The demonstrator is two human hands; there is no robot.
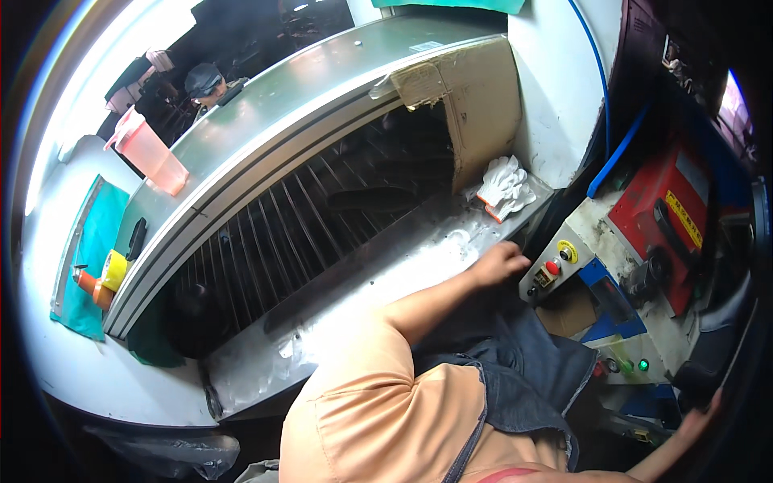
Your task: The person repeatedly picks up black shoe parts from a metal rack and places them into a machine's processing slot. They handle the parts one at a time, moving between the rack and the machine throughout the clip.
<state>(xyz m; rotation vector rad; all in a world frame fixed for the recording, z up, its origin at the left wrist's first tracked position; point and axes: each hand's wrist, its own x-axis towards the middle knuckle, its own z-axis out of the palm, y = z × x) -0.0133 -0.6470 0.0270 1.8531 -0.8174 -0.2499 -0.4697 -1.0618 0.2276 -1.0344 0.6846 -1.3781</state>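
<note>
My left hand [501, 263] is held over the front of a metal ledge, its fingers curled in and no object showing in them. It is nearest to a pale control panel [555, 269] with a red button and a key switch, and seems just apart from it. A pair of white work gloves [506, 190] with orange cuffs lies on the ledge beyond it. At the far lower right my right hand [705, 414] reaches up beside a dark machine part; its fingers are blurred and partly lost in shadow.
A long machine opening with dark slats [306, 213] runs behind the metal ledge [346, 302]. Cardboard [483, 105] covers its right end. On top stands a pink plastic jug [153, 153]; yellow tape [113, 270] hangs left. A red machine box [664, 213] stands right. Someone in a cap [204, 82] is beyond.
</note>
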